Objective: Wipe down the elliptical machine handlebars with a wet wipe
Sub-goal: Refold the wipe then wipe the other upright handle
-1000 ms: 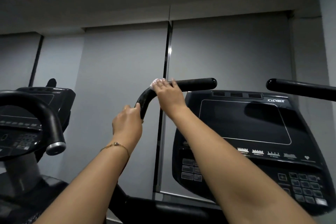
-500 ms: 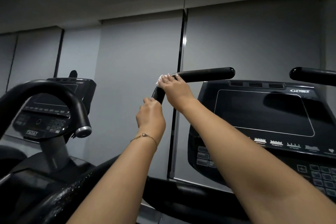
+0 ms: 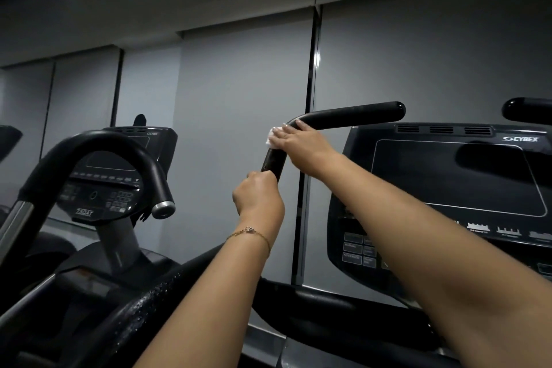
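Right grip (image 3: 294, 140) wraps one crumpled white wipe (image 3: 272, 136) round the bent matte-black handlebar (image 3: 352, 115); left grip (image 3: 258, 199) clasps the handlebar just below.

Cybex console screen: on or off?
Off, it appears: the console screen is uniformly dark, with nothing lit inside its outlined frame.

The head-worn wide-angle camera faces forward and slightly upward, close to the handlebar (image 3: 343, 115).
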The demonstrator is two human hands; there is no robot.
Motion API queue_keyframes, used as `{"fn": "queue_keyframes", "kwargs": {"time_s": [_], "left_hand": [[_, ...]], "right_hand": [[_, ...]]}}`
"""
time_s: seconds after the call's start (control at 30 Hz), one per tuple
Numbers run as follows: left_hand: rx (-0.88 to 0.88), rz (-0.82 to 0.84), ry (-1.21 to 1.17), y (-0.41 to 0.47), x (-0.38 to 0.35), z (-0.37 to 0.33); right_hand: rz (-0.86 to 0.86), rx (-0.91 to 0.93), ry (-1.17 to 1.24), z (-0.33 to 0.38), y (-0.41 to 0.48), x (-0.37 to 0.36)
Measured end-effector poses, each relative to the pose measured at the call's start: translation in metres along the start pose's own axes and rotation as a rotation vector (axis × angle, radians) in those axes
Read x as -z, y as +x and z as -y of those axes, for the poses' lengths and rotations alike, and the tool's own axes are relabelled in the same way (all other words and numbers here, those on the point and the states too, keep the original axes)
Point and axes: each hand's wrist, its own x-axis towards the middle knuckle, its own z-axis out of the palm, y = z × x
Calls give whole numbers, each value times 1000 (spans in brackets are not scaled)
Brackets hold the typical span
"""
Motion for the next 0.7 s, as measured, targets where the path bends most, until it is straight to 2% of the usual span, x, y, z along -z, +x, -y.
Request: {"fn": "queue_keyframes", "kwargs": {"time_s": [0.07,0.2,0.4,0.53,0.7], "left_hand": [[23,23,16,-4,-2,3],[1,5,69,-14,-5,7],[-21,23,109,-14,-4,7],[-66,41,157,-20,-2,8],[-92,48,176,-22,0,13]], "right_hand": [[-10,-18,22,0,-2,2],[53,161,57,20,-29,-10],[32,-13,102,22,-17,-5],[103,162,81,33,-35,-11],[93,-6,79,37,-23,-9]]}}
